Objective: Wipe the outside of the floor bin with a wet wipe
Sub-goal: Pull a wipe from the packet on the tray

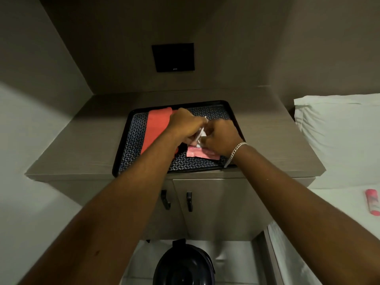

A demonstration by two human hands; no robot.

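Observation:
Both hands meet over a black patterned tray [131, 145] on a grey cabinet top. My left hand [186, 125] and my right hand [221, 138] each pinch a white wet wipe [201, 133] that bunches up between them. Just below the hands a pink wipe packet [200, 154] lies flat on the tray. The black floor bin [184, 264] stands on the floor in front of the cabinet, at the bottom of the view, between my forearms.
A folded orange cloth [157, 128] lies on the tray's left half. The cabinet [216, 202] has two doors with dark handles. A bed with a white pillow [339, 128] and a pink tube [373, 204] is at the right. Walls enclose the alcove.

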